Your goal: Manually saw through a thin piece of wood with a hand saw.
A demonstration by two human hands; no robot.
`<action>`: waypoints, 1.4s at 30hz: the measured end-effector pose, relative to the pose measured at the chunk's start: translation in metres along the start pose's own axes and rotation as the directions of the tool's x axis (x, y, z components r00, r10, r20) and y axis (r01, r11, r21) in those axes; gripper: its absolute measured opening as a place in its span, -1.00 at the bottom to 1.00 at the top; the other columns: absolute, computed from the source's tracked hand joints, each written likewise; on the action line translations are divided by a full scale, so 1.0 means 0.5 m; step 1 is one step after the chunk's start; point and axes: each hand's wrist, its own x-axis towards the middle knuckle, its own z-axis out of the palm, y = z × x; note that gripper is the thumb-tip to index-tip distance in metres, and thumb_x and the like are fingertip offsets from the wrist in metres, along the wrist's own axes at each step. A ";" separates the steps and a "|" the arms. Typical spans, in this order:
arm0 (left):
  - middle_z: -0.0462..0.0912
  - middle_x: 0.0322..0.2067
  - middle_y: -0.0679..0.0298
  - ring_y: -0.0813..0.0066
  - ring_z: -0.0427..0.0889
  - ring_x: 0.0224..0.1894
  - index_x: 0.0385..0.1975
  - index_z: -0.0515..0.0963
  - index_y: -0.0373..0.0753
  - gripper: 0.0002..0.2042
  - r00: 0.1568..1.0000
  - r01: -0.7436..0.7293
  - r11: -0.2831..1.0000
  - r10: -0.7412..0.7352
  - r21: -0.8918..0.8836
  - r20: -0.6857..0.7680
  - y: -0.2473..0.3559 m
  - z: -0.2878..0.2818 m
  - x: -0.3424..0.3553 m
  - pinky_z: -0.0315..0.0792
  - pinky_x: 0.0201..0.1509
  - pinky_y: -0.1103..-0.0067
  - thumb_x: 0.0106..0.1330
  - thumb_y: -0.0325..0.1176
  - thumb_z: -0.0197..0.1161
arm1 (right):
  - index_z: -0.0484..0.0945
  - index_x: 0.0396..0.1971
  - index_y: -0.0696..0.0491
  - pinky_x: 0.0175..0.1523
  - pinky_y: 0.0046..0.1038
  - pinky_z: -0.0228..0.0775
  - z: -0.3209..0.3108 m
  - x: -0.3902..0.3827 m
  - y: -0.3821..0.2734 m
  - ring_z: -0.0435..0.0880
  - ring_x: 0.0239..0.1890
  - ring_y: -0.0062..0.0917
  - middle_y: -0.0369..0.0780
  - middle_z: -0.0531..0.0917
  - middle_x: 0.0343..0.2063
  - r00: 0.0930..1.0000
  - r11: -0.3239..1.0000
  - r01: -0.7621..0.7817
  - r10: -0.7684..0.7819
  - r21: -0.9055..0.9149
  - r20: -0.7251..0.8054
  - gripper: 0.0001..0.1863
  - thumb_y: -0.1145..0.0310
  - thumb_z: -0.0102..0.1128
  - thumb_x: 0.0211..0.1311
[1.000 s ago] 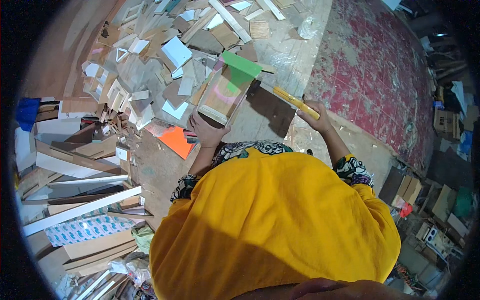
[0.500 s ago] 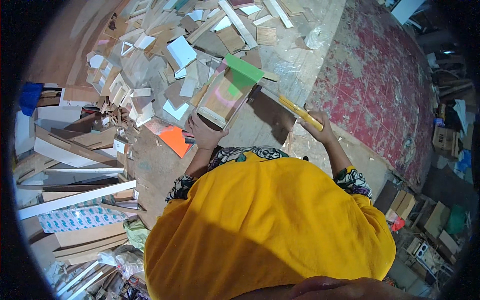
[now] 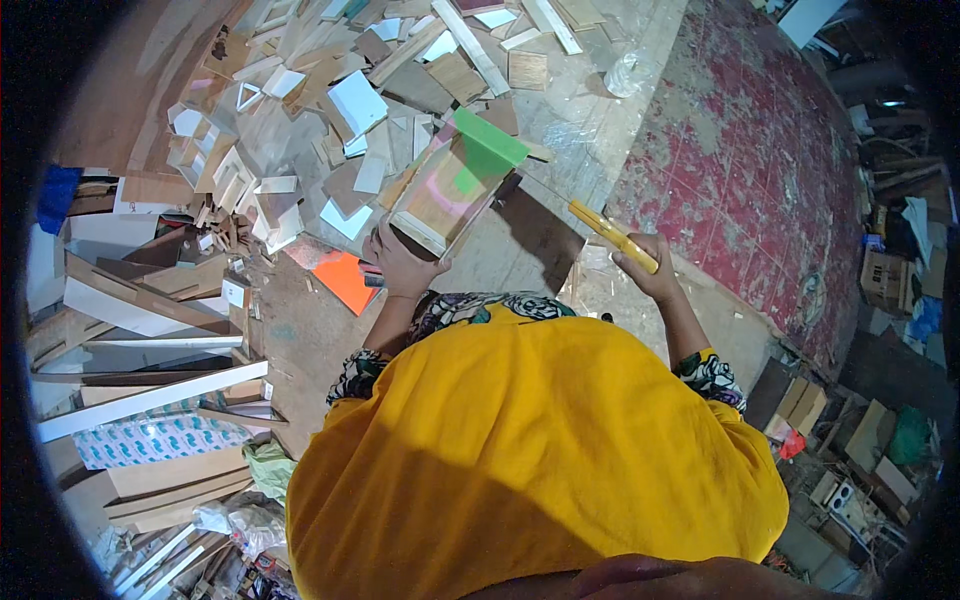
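My left hand (image 3: pixel 405 265) grips the near left corner of a small wooden box (image 3: pixel 455 200) with a bright green panel across its far end and a pink mark on the wood. Thin dark and pinkish sticks (image 3: pixel 372 275) show beside that hand; I cannot tell whether it holds them. My right hand (image 3: pixel 645 268) is closed around the yellow handle of a hammer (image 3: pixel 600 225). Its thin shaft points left toward the green end of the box, and the dark head is close to the box's right side. Whether the head touches the wood cannot be made out.
Wood offcuts (image 3: pixel 455 75) and white pieces lie scattered beyond the box. An orange sheet (image 3: pixel 345 280) lies by my left hand. Long boards (image 3: pixel 150 400) are stacked at left. Plastic wrap (image 3: pixel 628 75) lies far right, beside a worn red floor (image 3: pixel 740 180); boxes (image 3: pixel 885 275) line the right edge.
The hammer handle has shifted slightly right and nearer me with my right hand. My left hand still holds the box in nearly the same place.
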 end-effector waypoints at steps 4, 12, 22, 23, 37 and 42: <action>0.30 0.02 -0.02 -0.10 0.17 0.14 0.19 0.00 -0.22 0.14 0.997 -0.013 0.999 0.016 -0.045 0.069 0.000 -0.002 0.006 -0.07 0.28 0.08 -0.52 0.02 0.48 | 0.41 -0.69 0.18 -0.53 -0.51 0.11 0.010 0.003 0.016 0.31 -0.67 -0.62 -0.28 0.35 -0.74 0.998 1.000 -0.025 0.025 -0.005 -0.054 -0.71 0.33 0.27 0.04; 0.25 0.07 -0.07 -0.10 0.13 0.18 0.20 -0.02 -0.22 0.15 0.995 0.021 0.999 -0.017 -0.037 0.103 -0.010 0.006 0.011 -0.05 0.27 0.08 -0.51 0.03 0.48 | 0.46 -0.63 0.19 -0.49 -0.51 0.17 0.024 0.017 0.003 0.37 -0.64 -0.58 -0.26 0.40 -0.72 0.999 1.000 -0.012 0.013 0.023 -0.030 -0.72 0.30 0.28 0.05; 0.26 0.05 -0.10 -0.08 0.16 0.16 0.20 -0.02 -0.24 0.16 0.999 -0.037 0.998 0.035 -0.044 -0.029 -0.009 0.015 0.017 -0.16 0.27 0.08 -0.52 0.07 0.48 | 0.42 -0.66 0.16 -0.51 -0.52 0.13 0.018 0.010 0.023 0.32 -0.65 -0.66 -0.29 0.37 -0.73 0.999 0.999 -0.034 0.034 -0.016 -0.041 -0.69 0.28 0.27 0.04; 0.27 0.05 -0.09 -0.07 0.17 0.16 0.20 -0.01 -0.24 0.16 0.998 -0.047 0.997 0.045 -0.057 -0.037 -0.008 0.016 0.018 -0.16 0.27 0.09 -0.52 0.07 0.47 | 0.40 -0.68 0.16 -0.52 -0.51 0.11 0.021 0.010 0.026 0.31 -0.66 -0.64 -0.29 0.35 -0.74 0.997 0.999 -0.035 0.035 -0.001 -0.074 -0.68 0.26 0.26 0.03; 0.30 -0.01 -0.06 -0.06 0.22 0.10 0.17 0.03 -0.27 0.13 0.996 -0.076 0.996 0.074 -0.042 -0.059 -0.010 0.016 0.025 -0.03 0.22 0.10 -0.52 0.10 0.46 | 0.46 -0.58 0.19 -0.47 -0.52 0.18 0.021 0.014 0.073 0.35 -0.60 -0.65 -0.29 0.41 -0.68 0.993 0.998 -0.052 0.056 0.042 -0.105 -0.76 0.33 0.26 0.04; 0.29 0.00 -0.08 -0.11 0.19 0.12 0.16 0.04 -0.27 0.13 0.995 -0.070 0.997 0.067 -0.040 -0.069 -0.011 0.024 0.028 -0.04 0.23 0.09 -0.52 0.12 0.45 | 0.49 -0.59 0.18 -0.46 -0.53 0.17 0.027 0.029 0.064 0.37 -0.59 -0.66 -0.32 0.43 -0.69 0.992 0.996 -0.073 0.077 0.044 -0.099 -0.76 0.31 0.28 0.03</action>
